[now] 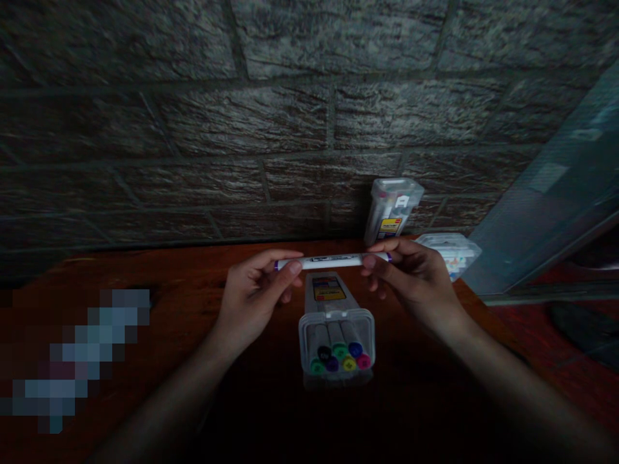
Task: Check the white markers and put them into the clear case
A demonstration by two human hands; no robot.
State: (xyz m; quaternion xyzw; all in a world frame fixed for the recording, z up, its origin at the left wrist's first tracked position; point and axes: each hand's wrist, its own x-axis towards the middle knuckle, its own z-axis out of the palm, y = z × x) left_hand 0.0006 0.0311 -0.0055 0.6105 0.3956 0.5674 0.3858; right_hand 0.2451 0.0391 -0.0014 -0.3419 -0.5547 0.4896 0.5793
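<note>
A white marker (331, 260) with purple ends and dark print is held level between both hands. My left hand (258, 287) is closed, pinching its left end between thumb and fingers. At the other end, my right hand (416, 277) grips it the same way. Below the marker, a clear plastic marker case (300, 328) lies on its side, its open end facing me. Several markers (338, 354) show inside it, with green, black, blue, purple, yellow and pink ends. A yellow label is on the case's upper face.
Another clear marker case (393, 209) stands upright by the stone wall (290, 122). Right of it, partly behind my right hand, is a clear plastic container (454, 251). A pixelated patch covers the left of the wooden table (184, 277). A grey panel (541, 174) rises at the right.
</note>
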